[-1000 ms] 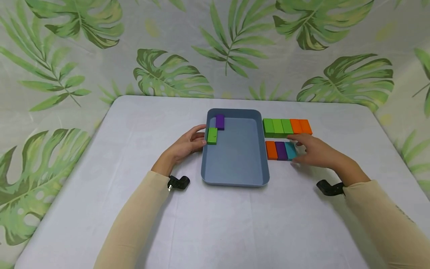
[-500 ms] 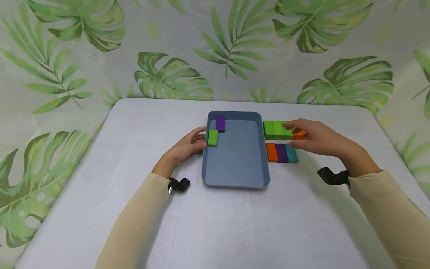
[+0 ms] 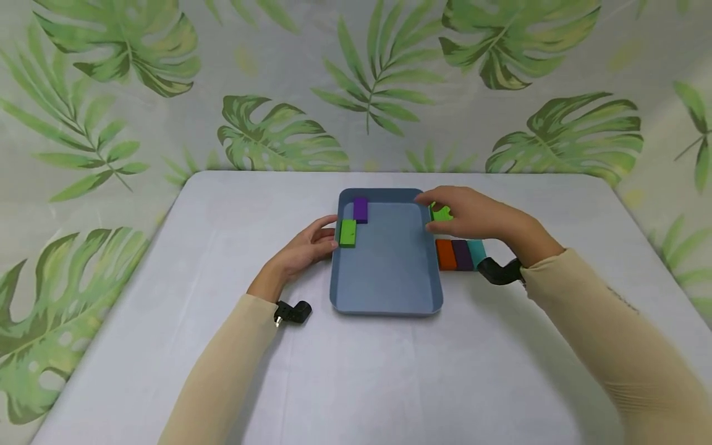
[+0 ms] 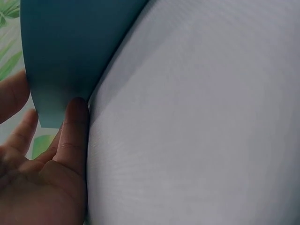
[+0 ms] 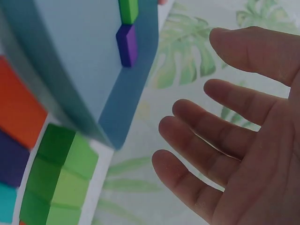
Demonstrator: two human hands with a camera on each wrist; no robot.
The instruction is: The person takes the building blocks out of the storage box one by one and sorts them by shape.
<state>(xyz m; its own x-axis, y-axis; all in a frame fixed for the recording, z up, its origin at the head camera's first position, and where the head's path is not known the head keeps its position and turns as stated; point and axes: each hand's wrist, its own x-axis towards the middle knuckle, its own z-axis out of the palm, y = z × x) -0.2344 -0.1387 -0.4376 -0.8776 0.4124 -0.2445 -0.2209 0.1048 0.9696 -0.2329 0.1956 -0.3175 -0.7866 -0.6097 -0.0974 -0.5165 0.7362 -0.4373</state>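
A grey-blue tray (image 3: 389, 272) lies on the table. Inside, at its upper left, are a purple block (image 3: 360, 210) and a green block (image 3: 347, 233), close together. My left hand (image 3: 303, 250) touches the tray's left wall with its fingertips, as the left wrist view also shows. Over the tray's upper right edge hovers my right hand (image 3: 473, 213), fingers spread and holding nothing. It partly covers the green blocks (image 3: 442, 214) beside the tray. In the right wrist view the palm and fingers are bare, apart from the tray.
Right of the tray, an orange block (image 3: 445, 254), a dark purple block (image 3: 462, 254) and a light blue block (image 3: 477, 252) stand side by side. The green row is behind them. A white cloth (image 3: 356, 371) covers the table; a leaf-patterned cloth (image 3: 278, 133) hangs at the back.
My right hand has risen off the blocks and moved left, over the green row to the tray's right edge, carrying nothing. The left hand stays at the tray. The head view shifts slightly.
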